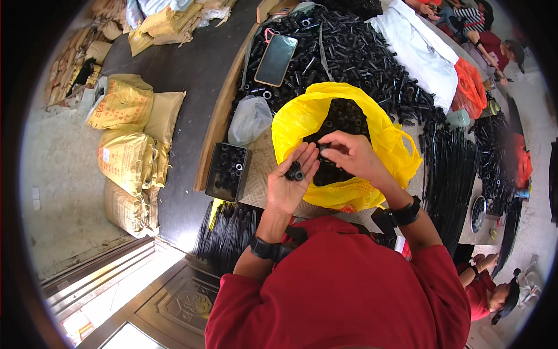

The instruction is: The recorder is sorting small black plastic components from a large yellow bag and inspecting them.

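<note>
Black tubular fittings (295,172) are cradled, in the head view, on the upturned left hand (285,189), fingers loosely extended, at eight o'clock of the yellow plastic bag (295,120); by the right hand's thumb and fingertip, a small dark piece (321,148) is apparently pinched above the right hand (356,156) side's opposite rim.

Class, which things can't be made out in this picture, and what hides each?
Head view: whether the right hand pinches anything; its own fingers cover it.
Head view: how many parts lie in the left hand; they overlap.
Head view: the bottom of the yellow bag, under heaped parts.
Head view: whatever lies under the white sheet, which covers it.
Head view: top sacks, cut off by the upper edge.
</note>
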Tool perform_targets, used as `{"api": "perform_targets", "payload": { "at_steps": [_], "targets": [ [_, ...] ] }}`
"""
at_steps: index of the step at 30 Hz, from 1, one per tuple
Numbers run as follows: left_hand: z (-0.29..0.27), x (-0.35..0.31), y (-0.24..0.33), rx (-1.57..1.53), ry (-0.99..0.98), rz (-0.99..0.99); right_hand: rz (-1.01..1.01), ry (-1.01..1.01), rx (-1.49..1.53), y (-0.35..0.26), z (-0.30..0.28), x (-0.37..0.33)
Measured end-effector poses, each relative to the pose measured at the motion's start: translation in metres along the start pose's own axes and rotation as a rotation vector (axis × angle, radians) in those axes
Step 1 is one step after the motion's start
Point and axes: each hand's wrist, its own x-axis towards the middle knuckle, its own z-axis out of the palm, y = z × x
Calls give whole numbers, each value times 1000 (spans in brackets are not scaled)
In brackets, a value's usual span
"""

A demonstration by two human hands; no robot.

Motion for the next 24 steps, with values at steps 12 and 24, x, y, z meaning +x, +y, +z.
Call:
{"api": "perform_targets", "payload": {
  "at_steps": [12,24],
  "targets": [
    [-20,-10,20,-176,-69,90,-403,-182,-660,44,42,-1],
    [-3,-14,1,-122,-93,26,-449,-189,-861,65,37,-7]
  ]
}}
